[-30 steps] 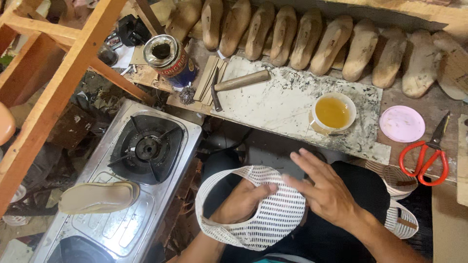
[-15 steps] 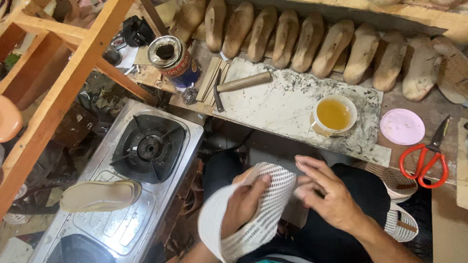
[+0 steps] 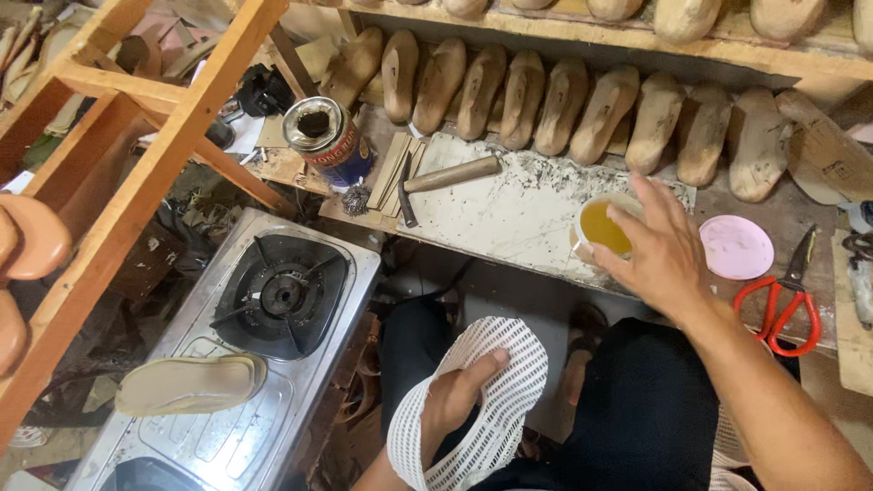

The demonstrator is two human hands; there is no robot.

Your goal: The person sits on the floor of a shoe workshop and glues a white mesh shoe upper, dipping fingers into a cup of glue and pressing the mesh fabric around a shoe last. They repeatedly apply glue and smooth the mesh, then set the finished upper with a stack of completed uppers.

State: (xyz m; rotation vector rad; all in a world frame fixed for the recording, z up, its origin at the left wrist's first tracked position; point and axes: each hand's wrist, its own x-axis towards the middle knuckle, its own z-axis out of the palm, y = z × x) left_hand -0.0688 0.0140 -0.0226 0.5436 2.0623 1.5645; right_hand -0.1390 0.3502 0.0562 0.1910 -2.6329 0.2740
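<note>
Head view: the left hand (image 3: 452,403) grips a white mesh upper (image 3: 491,409) low in the middle of the picture, over the lap. Its fingers are curled round the piece's inner edge, thumb lying on the mesh. The upper is bent into an arch, and its long axis runs on a slant from the lower left up to the right, with the rounded end pointing up and right toward the bench.

The right hand (image 3: 657,257) is up at the bench edge with fingers spread and holding nothing, its fingertips over the rim of a cup (image 3: 601,227) of yellow liquid (whether they touch the rim cannot be told).

The cup stands on a white slab (image 3: 509,214), where a hammer (image 3: 446,177) lies with its handle pointing right. A pink lid (image 3: 736,246) lies just right of the hand, and red scissors (image 3: 784,300) beyond it. A tin (image 3: 326,138) stands left of the slab, a row of wooden lasts (image 3: 564,105) behind it. Lower left is a gas stove (image 3: 273,300), a sole (image 3: 189,384) lying on it.
</note>
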